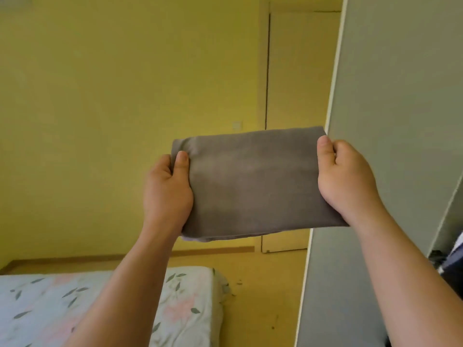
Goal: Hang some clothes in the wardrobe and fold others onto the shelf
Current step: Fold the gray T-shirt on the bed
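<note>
Both my hands are on the folded grey garment [253, 181]. My left hand [166, 194] pinches its left edge, thumb on top and fingers hidden underneath. My right hand [347, 176] grips the right edge the same way, thumb over the top corner.

The garment is up in the air in front of me, above the floor, beyond the foot of the bed [190, 296], with its right corner just in front of the grey wardrobe door [400, 96]. It's soft and light, judging by the mild sag along the lower edge. It isn't stiff, so it would droop and unfold if held at one side only. It's best held at both short edges with the layers clamped together, or supported flat from below.

It's a plain brownish-grey knit, matte, with no print. It's folded into a neat rectangle several layers thick, and a paler layer peeks out at the bottom left. I can't tell what kind of garment it is.

The shelf is probably inside the wardrobe to my right, but it's barely in view.
</note>
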The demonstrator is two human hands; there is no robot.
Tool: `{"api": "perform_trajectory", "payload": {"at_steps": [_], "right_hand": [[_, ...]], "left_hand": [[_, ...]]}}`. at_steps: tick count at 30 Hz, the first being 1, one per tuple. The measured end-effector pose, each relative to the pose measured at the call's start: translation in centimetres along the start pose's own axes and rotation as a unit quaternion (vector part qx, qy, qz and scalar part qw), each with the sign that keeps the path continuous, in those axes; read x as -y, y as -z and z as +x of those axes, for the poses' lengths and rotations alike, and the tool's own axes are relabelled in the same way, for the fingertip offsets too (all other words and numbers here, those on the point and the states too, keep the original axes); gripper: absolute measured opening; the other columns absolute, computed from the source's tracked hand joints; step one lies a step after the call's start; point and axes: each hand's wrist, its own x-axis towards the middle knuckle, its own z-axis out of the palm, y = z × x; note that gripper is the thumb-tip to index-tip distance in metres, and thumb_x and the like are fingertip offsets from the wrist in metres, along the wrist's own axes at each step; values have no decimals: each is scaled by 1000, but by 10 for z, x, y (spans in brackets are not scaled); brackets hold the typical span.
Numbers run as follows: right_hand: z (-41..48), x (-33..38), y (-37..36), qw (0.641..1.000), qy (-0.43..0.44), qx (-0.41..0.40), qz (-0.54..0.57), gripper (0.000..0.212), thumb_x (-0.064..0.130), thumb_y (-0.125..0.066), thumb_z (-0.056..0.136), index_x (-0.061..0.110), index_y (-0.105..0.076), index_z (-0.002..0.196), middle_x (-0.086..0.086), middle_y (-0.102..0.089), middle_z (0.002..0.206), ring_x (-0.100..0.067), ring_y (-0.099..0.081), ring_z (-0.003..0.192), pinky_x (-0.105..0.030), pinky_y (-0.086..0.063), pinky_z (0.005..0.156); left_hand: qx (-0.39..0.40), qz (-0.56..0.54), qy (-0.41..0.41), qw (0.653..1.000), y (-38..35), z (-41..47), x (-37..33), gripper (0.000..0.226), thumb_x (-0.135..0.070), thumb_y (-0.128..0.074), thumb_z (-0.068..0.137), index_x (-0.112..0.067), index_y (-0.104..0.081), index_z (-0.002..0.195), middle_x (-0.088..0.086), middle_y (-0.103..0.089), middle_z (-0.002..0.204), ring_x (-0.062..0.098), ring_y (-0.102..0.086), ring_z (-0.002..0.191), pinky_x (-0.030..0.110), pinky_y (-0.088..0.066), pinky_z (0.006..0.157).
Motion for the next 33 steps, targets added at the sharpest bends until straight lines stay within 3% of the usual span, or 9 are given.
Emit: {"api": "perform_trajectory", "payload": {"at_steps": [2, 5, 8, 10, 15, 17, 27, 31, 33], "right_hand": [[15, -18, 29, 999, -7, -32, -26, 45, 47, -30, 105, 16, -41, 74, 2, -50, 72, -6, -44, 64, -29, -25, 51], [33, -45, 71, 995, -23, -79, -61, 46, 46, -30, 105, 16, -38, 72, 0, -48, 70, -8, -42, 63, -21, -24, 47], [47, -71, 115, 987, -44, -127, -93, 46, 45, -30, 105, 13, -39, 74, -1, -47, 70, -9, -41, 62, -39, -17, 57], [53, -85, 145, 979, -53, -159, -120, 46, 45, -30, 106, 10, -42, 77, -2, -46, 69, -12, -41, 62, -39, -14, 59], [61, -116, 214, 952, -58, -226, -198, 47, 44, -30, 106, 10, -41, 77, -3, -47, 69, -12, -41, 61, -24, -23, 47], [59, -124, 241, 936, -70, -257, -229, 46, 44, -30, 106, 11, -42, 77, 0, -46, 70, -15, -41, 62, -34, -22, 53], [1, -136, 338, 827, -205, -394, -343, 46, 42, -30, 107, 6, -51, 88, 2, -48, 73, -5, -41, 64, -32, -23, 53], [-21, -136, 362, 773, -253, -424, -399, 48, 43, -29, 107, 3, -56, 101, -11, -55, 89, -26, -47, 78, -28, -20, 64], [-29, -135, 374, 746, -277, -428, -428, 50, 41, -29, 107, 0, -58, 108, -24, -63, 107, -38, -54, 95, -31, -26, 70]], "left_hand": [[29, -27, -9, 999, -37, -2, -15, 36, -41, -46, 103, -16, -54, 77, -4, -55, 66, 8, -47, 57, 31, -36, 54], [73, -62, -31, 995, -93, -6, -36, 38, -40, -45, 103, -8, -59, 88, 7, -62, 76, 17, -52, 67, 34, -40, 58], [113, -93, -60, 987, -150, -14, -57, 39, -39, -45, 103, -6, -58, 87, 10, -61, 76, 20, -50, 67, 35, -38, 58], [137, -114, -76, 981, -186, -22, -72, 39, -39, -44, 103, -6, -58, 88, 11, -63, 79, 26, -52, 70, 36, -40, 60], [189, -168, -115, 961, -266, -42, -106, 41, -40, -43, 103, -5, -58, 88, 11, -63, 80, 15, -48, 66, 34, -39, 59], [221, -184, -121, 950, -297, -54, -122, 43, -40, -43, 103, -3, -54, 85, 10, -59, 75, 15, -44, 62, 29, -36, 56], [431, -314, -157, 831, -426, -137, -195, 43, -32, -47, 103, -14, -40, 65, -3, -43, 60, 10, -34, 54, 22, -29, 48], [500, -339, -148, 783, -451, -177, -216, 42, -33, -46, 103, -12, -47, 67, -2, -50, 64, 13, -42, 59, 16, -31, 48], [534, -357, -140, 753, -464, -196, -223, 42, -34, -46, 103, -10, -51, 69, 2, -55, 67, 15, -47, 63, 26, -34, 55]]}}
